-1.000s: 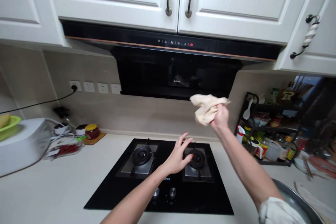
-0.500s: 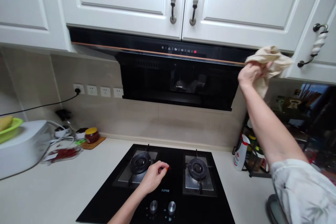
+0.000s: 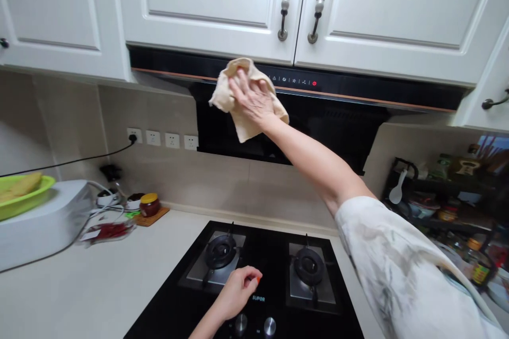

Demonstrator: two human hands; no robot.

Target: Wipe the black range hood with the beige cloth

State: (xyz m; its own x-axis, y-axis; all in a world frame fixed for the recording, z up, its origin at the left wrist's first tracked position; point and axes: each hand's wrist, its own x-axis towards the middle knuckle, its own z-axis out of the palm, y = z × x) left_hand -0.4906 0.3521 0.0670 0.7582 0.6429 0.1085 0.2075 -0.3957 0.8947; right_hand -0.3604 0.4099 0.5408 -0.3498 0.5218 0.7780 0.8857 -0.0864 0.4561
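My right hand (image 3: 254, 99) presses a cream cloth (image 3: 243, 126) against the front strip of the black range hood (image 3: 338, 130), left of its lit touch icons. Its fingers lie over the cloth, which hangs below the strip and covers some of the icons. Above the gas hob (image 3: 274, 246), between the two burners, my left hand (image 3: 237, 291) is closed with its fingertips pinched together. A small orange thing shows at those fingertips; most of it is hidden, and its kind cannot be made out.
White cabinets (image 3: 207, 0) with hanging handles run above the hood. On the left counter stand a white appliance (image 3: 59, 222) carrying a green basket (image 3: 24, 201), and a yellow-lidded jar (image 3: 150, 205) on a wooden board. A dark rack (image 3: 449, 222) of bottles and jars stands right.
My right hand has swept the cloth leftward along the hood, from its right end to left of the icons. My left hand stays over the hob. The view has turned slightly.
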